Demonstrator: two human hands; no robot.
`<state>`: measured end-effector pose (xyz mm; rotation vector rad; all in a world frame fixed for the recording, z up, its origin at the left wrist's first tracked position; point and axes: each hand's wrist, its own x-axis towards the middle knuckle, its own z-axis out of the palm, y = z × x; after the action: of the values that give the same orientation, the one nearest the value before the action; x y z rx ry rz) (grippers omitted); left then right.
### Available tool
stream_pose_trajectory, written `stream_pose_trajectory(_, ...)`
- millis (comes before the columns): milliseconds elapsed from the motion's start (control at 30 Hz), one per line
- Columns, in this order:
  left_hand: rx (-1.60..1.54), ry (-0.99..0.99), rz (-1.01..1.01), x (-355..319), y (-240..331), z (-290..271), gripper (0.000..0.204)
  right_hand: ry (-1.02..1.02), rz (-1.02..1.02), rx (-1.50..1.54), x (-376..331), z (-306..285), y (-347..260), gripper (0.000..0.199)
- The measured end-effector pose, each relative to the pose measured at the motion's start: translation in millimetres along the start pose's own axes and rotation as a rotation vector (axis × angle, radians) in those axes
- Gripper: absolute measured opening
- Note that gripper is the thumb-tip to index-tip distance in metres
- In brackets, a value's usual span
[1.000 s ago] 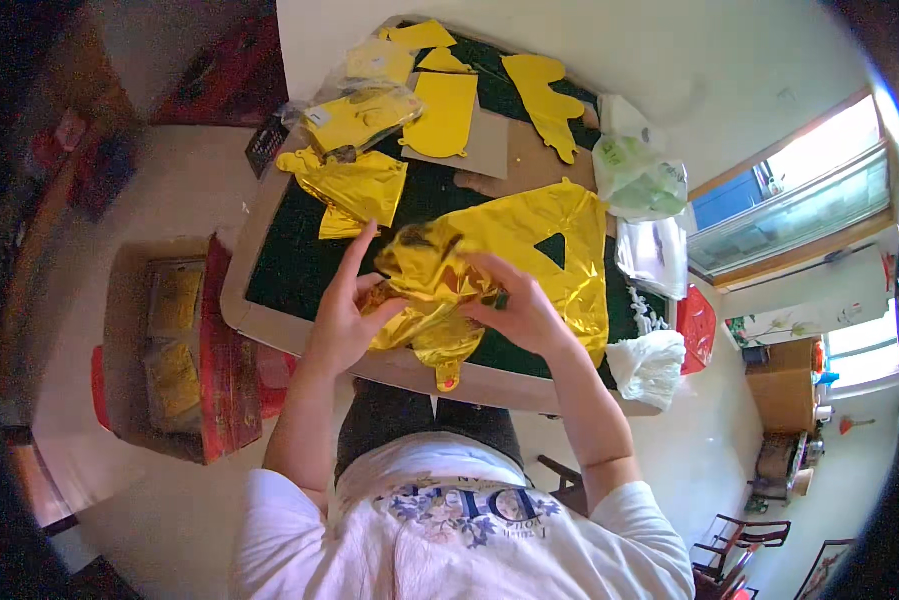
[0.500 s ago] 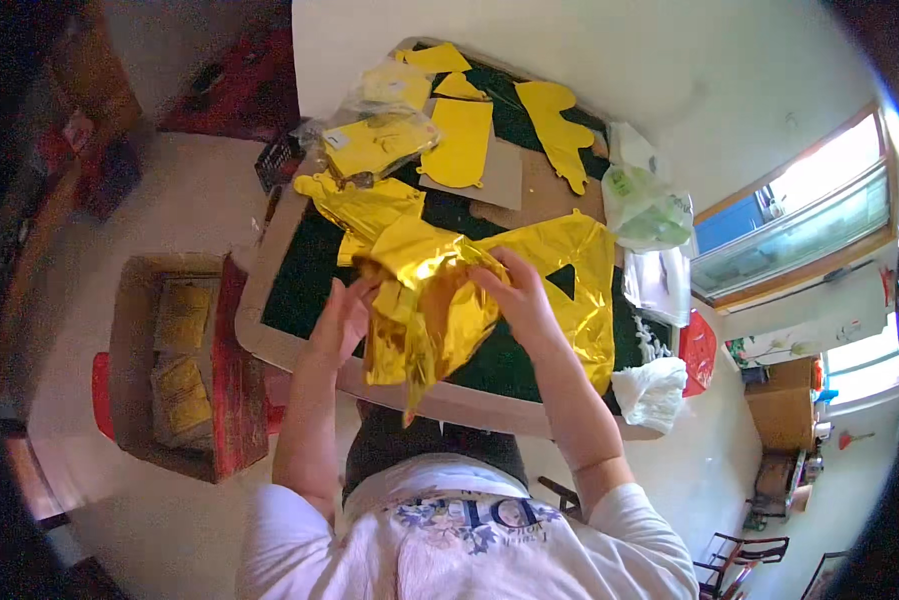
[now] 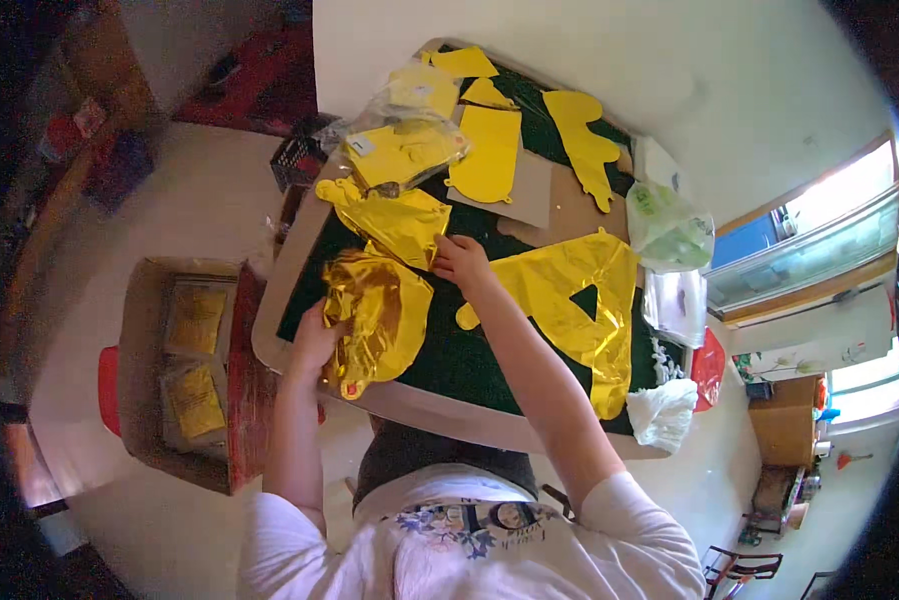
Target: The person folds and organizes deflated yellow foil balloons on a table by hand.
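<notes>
A crinkled gold foil balloon (image 3: 394, 320) lies at the table's near left, partly folded over. My left hand (image 3: 315, 340) is closed on its left edge, with the thumb over the foil. Just behind it, a second flat gold foil balloon (image 3: 394, 222) rests on the dark green tabletop. My right hand (image 3: 462, 262) pinches the right edge of the foil there, its fingertips partly hidden. To the right of my right forearm, an A-shaped gold foil balloon (image 3: 554, 275) with a triangular opening is spread flat.
Yellow flat pieces (image 3: 489, 150), clear packets (image 3: 404, 150) and a cardboard sheet (image 3: 529, 190) lie at the back. Plastic bags (image 3: 669, 230) and a white cloth bundle (image 3: 661, 412) line the right edge. On the left stands an open carton (image 3: 149, 400) with yellow packets.
The crumpled foil balloon came down from between my hands onto the table's left side and spread out. My right hand moved left to the foil behind it. The view shifted slightly.
</notes>
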<state>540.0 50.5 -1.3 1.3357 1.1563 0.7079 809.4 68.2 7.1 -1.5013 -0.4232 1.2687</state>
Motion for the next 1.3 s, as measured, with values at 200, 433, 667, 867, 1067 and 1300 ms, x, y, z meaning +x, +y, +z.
stream_pose_trajectory(200, 0.318, 0.125, -0.02, 5.3, 18.3, -7.9, 0.047, -0.085, 0.052, -0.611, 22.2, 17.3, -19.1, 0.036)
stream_pose_trajectory(433, 0.277, 0.117, -0.141, 1.3, 77.6, -9.5, 0.053, -0.154, 0.14, 0.165, 28.6, 26.3, -40.1, 0.023)
stream_pose_trajectory(667, 0.349, 0.076, -0.109, 48.1, 49.1, -24.1, 0.056, -0.205, 0.257, 0.557, 39.0, 41.3, -56.5, 0.021)
stream_pose_trajectory(867, 0.02, 0.126, 0.002, 122.8, 47.8, -4.3, 0.059, -0.152, 0.247, 0.476, 34.5, 31.0, -47.5, 0.02)
stream_pose_trajectory(1067, 0.429, 0.113, 0.095, 167.4, 17.2, -19.9, 0.059, -0.149, 0.218, 0.15, 41.8, 18.9, -5.8, 0.026)
stream_pose_trajectory(1300, 0.675, 0.377, 0.294, 124.0, 73.2, -16.2, 0.035, -0.108, 0.057, -0.336, 23.2, 14.4, -14.8, 0.04)
